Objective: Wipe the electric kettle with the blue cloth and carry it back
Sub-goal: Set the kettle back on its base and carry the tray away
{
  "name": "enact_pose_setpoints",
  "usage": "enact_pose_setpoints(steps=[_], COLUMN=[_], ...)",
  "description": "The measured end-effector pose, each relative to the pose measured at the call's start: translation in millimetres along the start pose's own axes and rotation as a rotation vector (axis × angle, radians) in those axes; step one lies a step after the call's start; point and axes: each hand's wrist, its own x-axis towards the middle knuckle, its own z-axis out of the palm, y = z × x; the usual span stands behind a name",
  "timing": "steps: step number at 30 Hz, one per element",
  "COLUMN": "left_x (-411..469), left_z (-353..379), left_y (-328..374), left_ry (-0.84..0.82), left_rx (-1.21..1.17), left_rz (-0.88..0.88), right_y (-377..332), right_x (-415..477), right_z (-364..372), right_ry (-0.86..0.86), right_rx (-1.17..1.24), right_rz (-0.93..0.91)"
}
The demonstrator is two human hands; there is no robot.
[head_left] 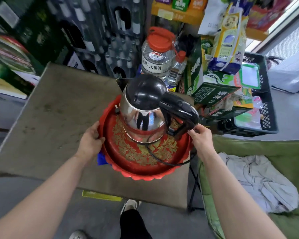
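While the electric kettle (141, 107) stands on the red tray (145, 173), left hand (90, 140) and right hand (200, 137) clasp the tray rim. Steel looks slick, top-heavy; carry level or by handle. Blue cloth (100, 158) peeks from under the tray.

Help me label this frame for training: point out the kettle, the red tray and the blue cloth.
kettle (141, 116): head view, shiny steel body.
red tray (145, 173): head view, near rim.
blue cloth (100, 158): head view, corner showing under the tray's left edge.
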Motion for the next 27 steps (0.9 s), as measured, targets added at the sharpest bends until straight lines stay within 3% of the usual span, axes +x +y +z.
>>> enact_pose_setpoints(steps=[6,13,19,27], left_x=[-61,-127,-177,-222], left_z=[-102,-252,-400,-569], left_y=[-5,-71,-166,-263], left_ry=[0.094,0.241,0.379,0.592], left_rx=[-0.121,-0.197,-0.254,-0.330], left_rz=[0.072,0.120,0.148,0.051], right_y=[-42,-78,-103,-136], right_x=[-84,-186,-289,-401], right_z=[56,156,289,477], right_ry=[-0.062,-0.163,-0.232,-0.481], right_rx=[-0.067,-0.214,-0.312,-0.391], right_rz=[-0.144,-0.312,-0.470,-0.637])
